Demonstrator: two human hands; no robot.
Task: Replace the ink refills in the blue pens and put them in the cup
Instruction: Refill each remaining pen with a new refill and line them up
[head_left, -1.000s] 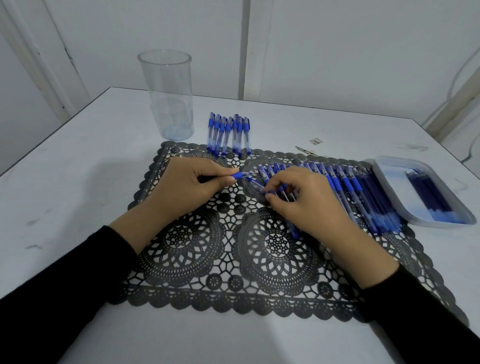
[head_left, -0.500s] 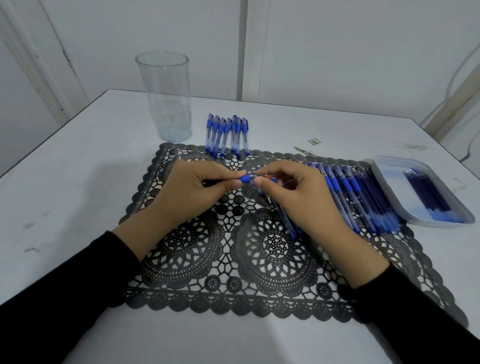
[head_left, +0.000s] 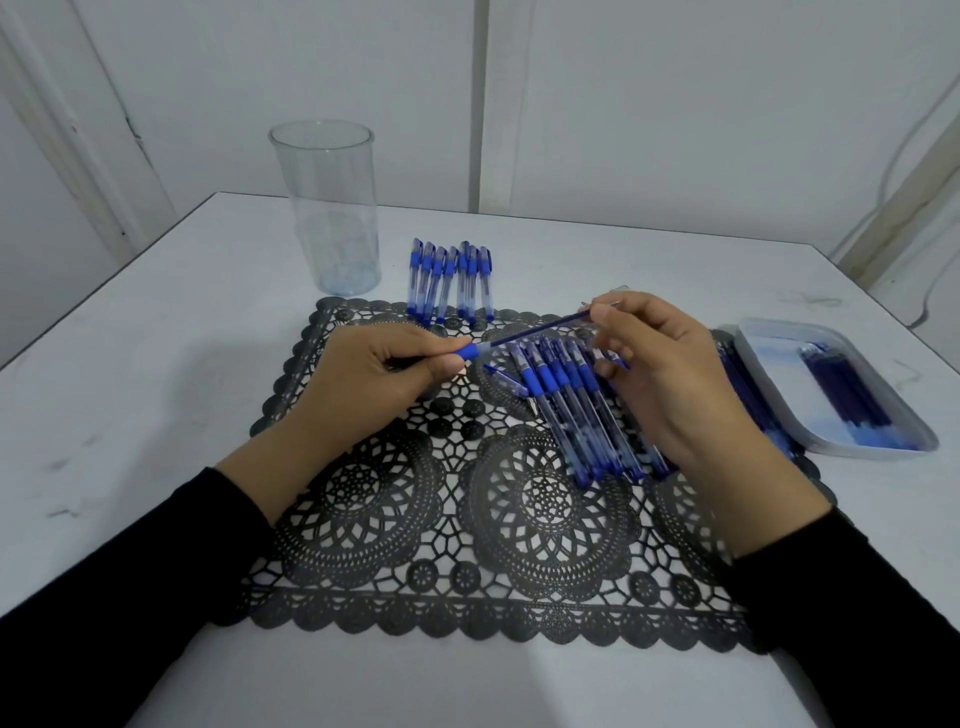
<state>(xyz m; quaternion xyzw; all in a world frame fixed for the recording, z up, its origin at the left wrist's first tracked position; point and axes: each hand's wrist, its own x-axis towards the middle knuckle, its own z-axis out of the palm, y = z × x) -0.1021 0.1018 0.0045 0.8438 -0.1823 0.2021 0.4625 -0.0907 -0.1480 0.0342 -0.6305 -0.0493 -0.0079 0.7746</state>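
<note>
My left hand (head_left: 374, 379) grips a blue pen barrel (head_left: 466, 353) by its rubber grip, above the black lace mat (head_left: 467, 519). My right hand (head_left: 660, 374) pinches the thin dark ink refill (head_left: 540, 328), which sticks out of the barrel and slants up to the right. Several blue pens (head_left: 576, 410) lie in a row on the mat under my right hand. Behind the mat lies a second group of pens (head_left: 451, 280). The clear plastic cup (head_left: 327, 208) stands empty at the back left.
A white tray (head_left: 779, 364) holding several dark blue refills (head_left: 841, 395) sits at the right of the mat. More refills or pens lie between the tray and my right hand. The white table's edges run close on the left and back.
My right hand has risen from the pen row to the held pen's tip and drawn the refill out up and to the right. My left hand keeps its grip on the barrel.
</note>
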